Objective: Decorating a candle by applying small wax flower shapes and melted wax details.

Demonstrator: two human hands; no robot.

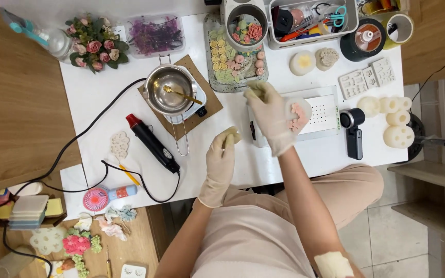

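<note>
1. Gloves on both hands, over the desk's near edge.
2. Left hand [221, 157] is clenched around a small pale lump [231, 136], near mid-desk.
3. Right hand [271, 116] pinches a small pale bit [256, 88] at the tray's [213, 72] near edge.
4. Pink mould [299, 114] lies on the white scale [323, 110], touching the right palm.
5. Pot [170, 90] with spoon and heat gun [153, 143] lie left of the hands.

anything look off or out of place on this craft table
Nothing spilled or broken. Two small oddities: a black cord trails loosely across the white table and off its left edge, and the small metal pot sits with a spoon left inside.
</note>
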